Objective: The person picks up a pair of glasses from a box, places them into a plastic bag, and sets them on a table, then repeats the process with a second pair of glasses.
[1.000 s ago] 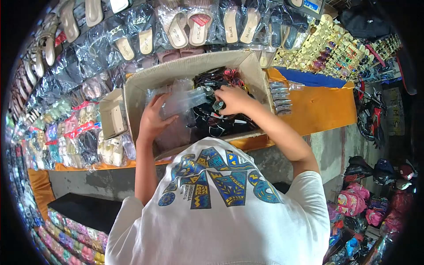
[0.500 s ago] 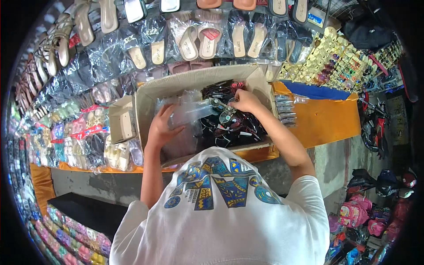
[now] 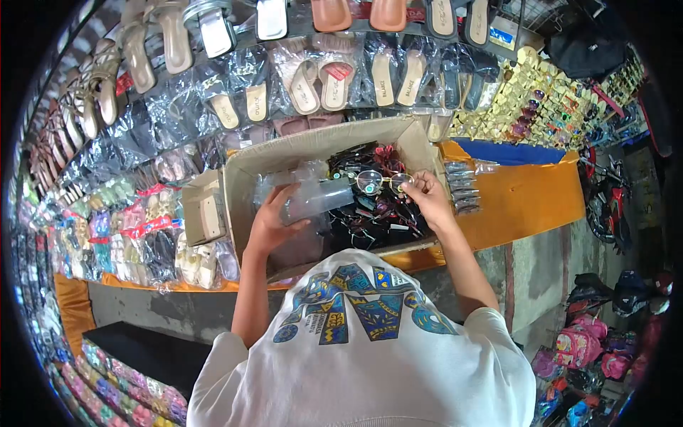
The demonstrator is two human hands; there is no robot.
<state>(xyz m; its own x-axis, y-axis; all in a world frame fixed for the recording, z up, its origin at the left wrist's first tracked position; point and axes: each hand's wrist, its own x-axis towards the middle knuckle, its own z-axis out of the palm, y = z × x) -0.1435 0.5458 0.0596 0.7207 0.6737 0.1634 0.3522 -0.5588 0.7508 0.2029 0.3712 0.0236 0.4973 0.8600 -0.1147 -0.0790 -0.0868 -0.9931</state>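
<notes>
Pinched in my right hand (image 3: 430,201) is a pair of round, thin-framed eyeglasses (image 3: 370,183), with clear lenses and a small sticker on one. They are above a heap of dark glasses (image 3: 377,228) in the right part of a cardboard box (image 3: 320,140). My left hand (image 3: 272,226), over the box's left part, has thumb and fingers around the near end of a clear plastic sleeve (image 3: 324,199). The sleeve's far end reaches close to the eyeglasses. More clear plastic (image 3: 295,173) lies in the box behind my left hand.
A smaller cardboard box (image 3: 204,213) stands against the left side. Packaged sandals (image 3: 306,85) line the back and left. Orange cloth (image 3: 530,196) covers the table at the right, with a stack of small packets (image 3: 462,188) beside the box. Gold-coloured trinkets (image 3: 523,99) are at the back right.
My right hand has drawn back to the right and raised the round eyeglasses from the heap, so their lenses now show clearly. The plastic sleeve stays in my left hand, tilted slightly differently.
</notes>
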